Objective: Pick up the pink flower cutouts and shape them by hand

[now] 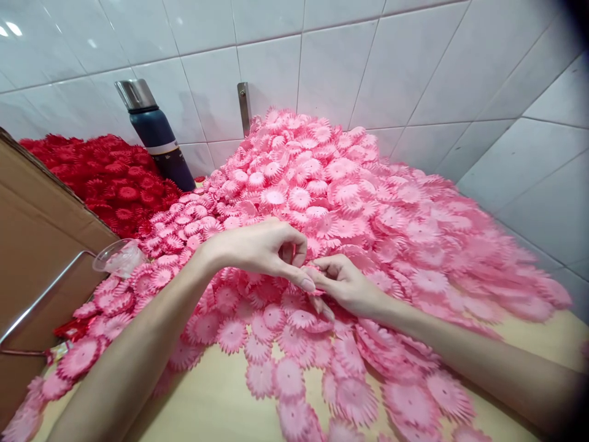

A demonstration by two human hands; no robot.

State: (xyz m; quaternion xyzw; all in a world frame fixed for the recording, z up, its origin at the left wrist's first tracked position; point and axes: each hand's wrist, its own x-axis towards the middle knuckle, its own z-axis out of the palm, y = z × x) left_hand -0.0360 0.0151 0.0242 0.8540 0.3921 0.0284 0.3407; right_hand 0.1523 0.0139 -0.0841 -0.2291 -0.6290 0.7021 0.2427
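Observation:
My left hand (269,248) reaches in from the left, fingers curled and thumb stretched toward the fingertips of the other hand. Coming from the right, my right hand (347,285) pinches with its thumb and forefinger. Between the meeting fingertips shows a small pink flower petal disc (315,269), mostly covered by the fingers. Around and beneath both hands lies a big heap of pink petal discs (299,197), round with fringed, darker edges and a small centre hole. Several loose ones spread over the pale tabletop (207,393) below my hands.
A dark blue bottle (161,144) with a steel cap stands at the back left, beside a red heap of petal discs (124,193). A cardboard box (41,227), a bent metal rod (43,296) and a clear plastic cup (120,258) are at left. Tiled walls (340,67) rise behind.

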